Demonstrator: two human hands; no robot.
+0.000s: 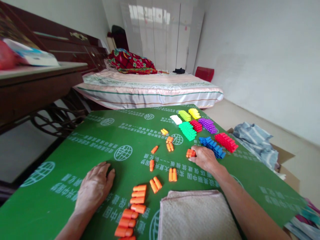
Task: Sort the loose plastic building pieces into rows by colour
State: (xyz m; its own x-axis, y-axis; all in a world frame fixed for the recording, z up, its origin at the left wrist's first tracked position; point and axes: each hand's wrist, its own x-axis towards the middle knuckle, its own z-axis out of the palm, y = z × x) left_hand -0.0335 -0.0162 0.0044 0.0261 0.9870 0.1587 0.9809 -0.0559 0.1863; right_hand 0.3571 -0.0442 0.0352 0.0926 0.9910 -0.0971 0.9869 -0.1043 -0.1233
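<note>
My right hand (203,158) is at the right of the green board (82,146), its thumb and fingers closed around a small cluster of orange bullet-shaped plastic pieces (190,153). Flat on the board at the left lies my left hand (93,185), fingers stretched forward and holding nothing. Between the hands are scattered orange pieces, among them a single upright one (151,165), a tilted one (154,149) and a pair (172,174). A staggered row of orange pieces (138,194) runs toward the near edge. Farther back sits a lighter orange pair (164,131).
Sorted blocks stand at the back right: green (188,131), blue (212,147), red (226,142), purple (208,125), yellow (194,113) and white (176,119). A folded beige cloth (197,215) lies at the near edge. Beyond the board is a bed (150,90).
</note>
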